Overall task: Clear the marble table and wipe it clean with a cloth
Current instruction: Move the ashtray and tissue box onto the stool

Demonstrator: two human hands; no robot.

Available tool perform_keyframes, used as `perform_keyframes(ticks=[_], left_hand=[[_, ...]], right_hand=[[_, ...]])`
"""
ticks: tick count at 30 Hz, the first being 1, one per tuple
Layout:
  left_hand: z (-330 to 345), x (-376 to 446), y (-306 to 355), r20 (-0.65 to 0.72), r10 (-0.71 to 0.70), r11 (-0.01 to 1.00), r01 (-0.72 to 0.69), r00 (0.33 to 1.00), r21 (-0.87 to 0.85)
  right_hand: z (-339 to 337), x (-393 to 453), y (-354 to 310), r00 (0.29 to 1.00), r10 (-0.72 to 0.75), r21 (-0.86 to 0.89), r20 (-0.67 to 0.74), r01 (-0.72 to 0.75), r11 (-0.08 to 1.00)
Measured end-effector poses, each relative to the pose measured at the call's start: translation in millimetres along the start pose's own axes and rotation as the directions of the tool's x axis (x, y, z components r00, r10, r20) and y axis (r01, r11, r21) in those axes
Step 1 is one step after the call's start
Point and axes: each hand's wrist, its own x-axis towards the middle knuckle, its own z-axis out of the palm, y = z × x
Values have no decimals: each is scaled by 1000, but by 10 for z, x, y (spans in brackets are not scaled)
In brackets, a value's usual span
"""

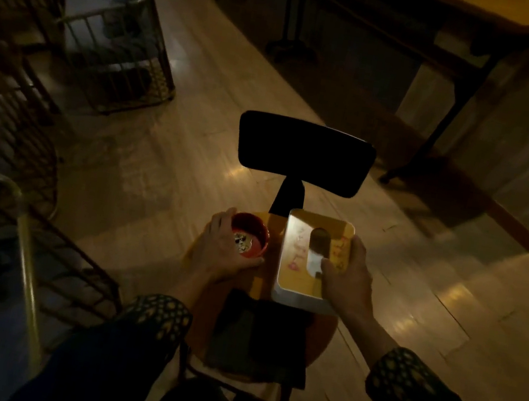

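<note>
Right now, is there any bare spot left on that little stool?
Hardly. The stool seat is crowded: red bowl in the left hand, tissue box under the right hand, dark cloth nearer. Only a thin strip between bowl and box.

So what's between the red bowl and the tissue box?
In the head view, only a bare strip of the stool seat separates the red bowl from the tissue box.
</note>
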Motion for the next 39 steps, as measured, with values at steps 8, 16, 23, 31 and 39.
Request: perform_keyframes(ticks=[8, 16, 23, 31, 39], left_hand=[[181, 497, -131, 101, -33, 999, 34, 994, -14], [295, 614, -214, 168, -54, 999, 54, 984, 7], [366, 565, -198, 194, -74, 996, 61, 978, 71], [187, 244, -169, 103, -63, 991, 50, 993, 121], [-252, -736, -270, -65, -10, 1000, 12, 998, 22]], right_hand=[[339, 450, 9, 999, 27, -9, 28, -26, 1000], [460, 547, 74, 999, 50, -66, -6, -50, 997], [458, 540, 90, 999, 33, -75, -16, -34, 997], [358, 405, 21, 995, -99, -234, 13, 99, 967], [306, -279, -186, 946, -319, -383, 55, 315, 868]])
